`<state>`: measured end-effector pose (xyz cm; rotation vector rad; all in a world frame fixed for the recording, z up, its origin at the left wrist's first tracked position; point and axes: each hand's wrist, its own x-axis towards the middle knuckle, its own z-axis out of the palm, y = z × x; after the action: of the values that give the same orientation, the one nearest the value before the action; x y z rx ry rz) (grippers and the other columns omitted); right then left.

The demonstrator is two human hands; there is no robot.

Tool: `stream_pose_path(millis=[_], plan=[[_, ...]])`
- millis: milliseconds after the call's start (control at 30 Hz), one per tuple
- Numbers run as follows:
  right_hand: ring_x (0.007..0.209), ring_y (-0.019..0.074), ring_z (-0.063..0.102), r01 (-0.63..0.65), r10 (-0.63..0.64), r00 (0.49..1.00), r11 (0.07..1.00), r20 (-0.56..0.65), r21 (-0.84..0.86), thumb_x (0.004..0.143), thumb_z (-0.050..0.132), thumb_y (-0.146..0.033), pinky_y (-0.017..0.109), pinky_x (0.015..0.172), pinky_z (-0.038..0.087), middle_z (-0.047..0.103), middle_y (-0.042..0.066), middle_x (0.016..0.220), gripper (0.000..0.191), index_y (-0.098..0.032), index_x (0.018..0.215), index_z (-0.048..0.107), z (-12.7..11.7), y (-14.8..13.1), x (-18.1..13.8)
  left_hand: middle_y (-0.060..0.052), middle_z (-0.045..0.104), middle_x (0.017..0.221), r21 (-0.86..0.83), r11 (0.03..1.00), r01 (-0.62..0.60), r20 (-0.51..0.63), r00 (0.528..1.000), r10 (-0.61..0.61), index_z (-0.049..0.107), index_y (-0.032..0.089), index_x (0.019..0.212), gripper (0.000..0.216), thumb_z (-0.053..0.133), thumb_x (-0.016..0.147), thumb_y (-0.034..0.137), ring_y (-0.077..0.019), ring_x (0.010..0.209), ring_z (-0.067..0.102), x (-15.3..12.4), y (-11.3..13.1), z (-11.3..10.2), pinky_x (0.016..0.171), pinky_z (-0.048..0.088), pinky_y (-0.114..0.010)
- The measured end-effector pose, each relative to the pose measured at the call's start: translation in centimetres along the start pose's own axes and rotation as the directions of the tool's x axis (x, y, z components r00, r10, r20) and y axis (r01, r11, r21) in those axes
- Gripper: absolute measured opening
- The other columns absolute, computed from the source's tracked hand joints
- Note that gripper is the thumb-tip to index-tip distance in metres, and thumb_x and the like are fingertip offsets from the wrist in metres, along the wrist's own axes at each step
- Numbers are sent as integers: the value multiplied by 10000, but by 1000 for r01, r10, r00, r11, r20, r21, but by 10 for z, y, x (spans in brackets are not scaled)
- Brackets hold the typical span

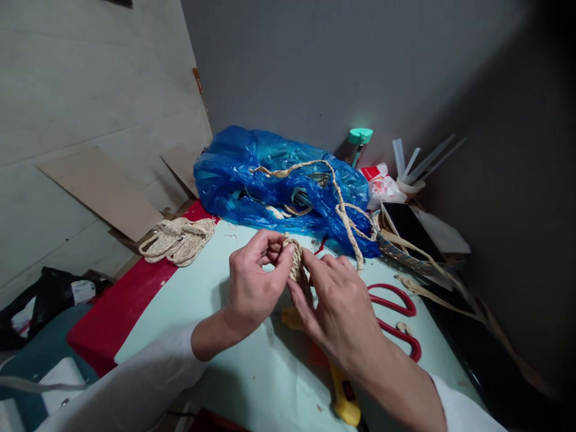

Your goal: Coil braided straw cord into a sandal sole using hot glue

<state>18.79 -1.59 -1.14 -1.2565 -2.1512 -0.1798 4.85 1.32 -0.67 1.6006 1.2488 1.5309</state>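
Between my hands is a small braided straw piece, its plaits coiled close together. My left hand pinches its upper left side between thumb and fingers. On the other side my right hand grips it, fingertips closed on the edge. A long braided straw cord trails over the blue plastic bag and comes down behind my right hand; whether it joins the piece is hidden. Under my right hand and wrist lie red-handled scissors and a yellow-handled tool, both partly covered.
A bundle of braided cord lies at the table's left, on the red cloth edge. To the right are a basket with a dark phone-like slab on it and a cup of clear sticks. Grey wall stands behind.
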Motion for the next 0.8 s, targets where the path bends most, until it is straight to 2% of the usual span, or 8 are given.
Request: stream_pose_path(millis=[167, 233, 333, 400, 533, 633, 800], plan=[[810, 251, 506, 17, -16, 1000, 999, 19, -47, 981, 466, -272, 375, 771, 318, 627, 81, 828, 322, -47, 1155, 619, -3, 2, 3, 35, 584, 691, -12, 998, 64, 51, 997, -63, 570, 173, 777, 115, 647, 845, 226, -88, 626, 548, 5, 1, -3, 605, 450, -196], [777, 239, 490, 29, -27, 999, 998, 34, -50, 970, 470, -265, 367, 752, 308, 592, 59, 770, 281, -67, 1093, 626, -6, 3, 5, 47, 548, 662, -54, 992, 117, 106, 988, -111, 555, 176, 772, 130, 641, 847, 236, -80, 585, 515, 8, 1, -5, 582, 427, -200], [732, 218, 466, 38, -36, 998, 998, 60, -41, 950, 477, -249, 354, 725, 290, 551, 30, 717, 198, -114, 974, 620, -8, 6, 7, 66, 522, 604, -178, 956, 234, 237, 953, -190, 579, 185, 856, 69, 618, 863, 242, -75, 530, 501, 13, -2, -9, 561, 411, -202], [717, 210, 456, 38, -35, 997, 999, 75, -37, 936, 487, -246, 347, 711, 276, 537, 20, 697, 161, -140, 897, 601, -8, 10, 8, 48, 569, 637, -271, 908, 321, 294, 925, -239, 614, 182, 907, 91, 586, 876, 264, -82, 524, 529, 18, -5, -12, 544, 425, -207], [707, 210, 448, 27, -24, 997, 998, 67, -48, 928, 482, -248, 337, 695, 259, 530, 19, 685, 162, -150, 877, 602, -8, 16, 8, -11, 653, 781, -344, 865, 365, 232, 926, -299, 614, 161, 860, 136, 555, 870, 284, -84, 561, 560, 31, -15, -14, 499, 439, -194], [709, 210, 452, 20, -17, 998, 998, 56, -60, 928, 484, -259, 334, 706, 266, 542, 20, 693, 185, -136, 927, 622, -8, 19, 9, 10, 612, 693, -347, 862, 368, 176, 929, -326, 581, 156, 794, 110, 584, 838, 257, -64, 500, 496, 37, -20, -13, 453, 410, -174], [692, 205, 460, 16, -14, 999, 996, 33, -84, 932, 486, -263, 334, 714, 275, 552, 23, 703, 209, -123, 957, 640, -9, 19, 9, 28, 578, 591, -305, 871, 384, 229, 918, -324, 586, 148, 736, 187, 664, 801, 304, -46, 379, 399, 33, -21, -9, 346, 317, -176]])
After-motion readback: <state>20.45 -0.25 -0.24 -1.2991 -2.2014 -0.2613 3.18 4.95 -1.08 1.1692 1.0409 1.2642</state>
